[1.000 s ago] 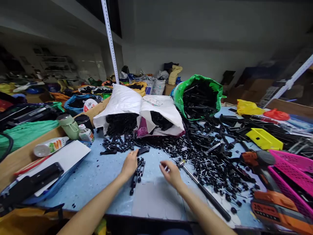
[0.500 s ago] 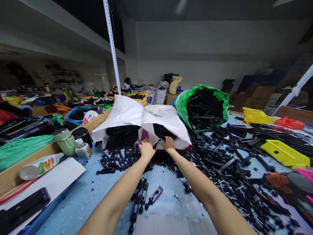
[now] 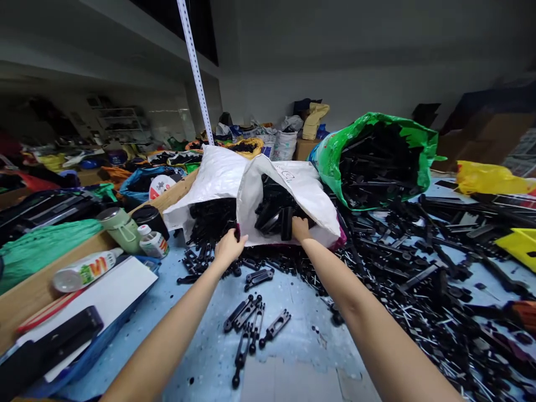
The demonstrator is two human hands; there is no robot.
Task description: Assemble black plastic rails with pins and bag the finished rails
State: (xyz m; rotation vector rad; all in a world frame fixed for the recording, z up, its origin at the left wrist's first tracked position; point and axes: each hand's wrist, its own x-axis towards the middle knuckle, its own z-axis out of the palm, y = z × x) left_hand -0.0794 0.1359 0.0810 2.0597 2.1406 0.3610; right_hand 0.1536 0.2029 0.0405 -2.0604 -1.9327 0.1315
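Two white sacks lie side by side with their mouths toward me, the left one (image 3: 218,173) and the right one (image 3: 312,190), both holding black parts. My right hand (image 3: 300,229) reaches into the mouth of the right sack, beside a thick black part (image 3: 286,223); its fingertips are hidden. At the edge between the two sack mouths is my left hand (image 3: 229,245), fingers closed near a small dark thing that I cannot make out. Several black jointed arms (image 3: 255,324) lie on the blue table (image 3: 209,335) between my forearms.
A green bag (image 3: 335,167) full of black parts stands at the right. Loose black parts and screws (image 3: 402,296) cover the table's right side. At the left are a green flask (image 3: 121,230), bottles, a white board (image 3: 104,301) and a wooden edge (image 3: 37,293).
The right sack's mouth has opened wider, showing more black parts. My right hand has gone deeper inside, and my left hand has moved left and down. The view has turned left.
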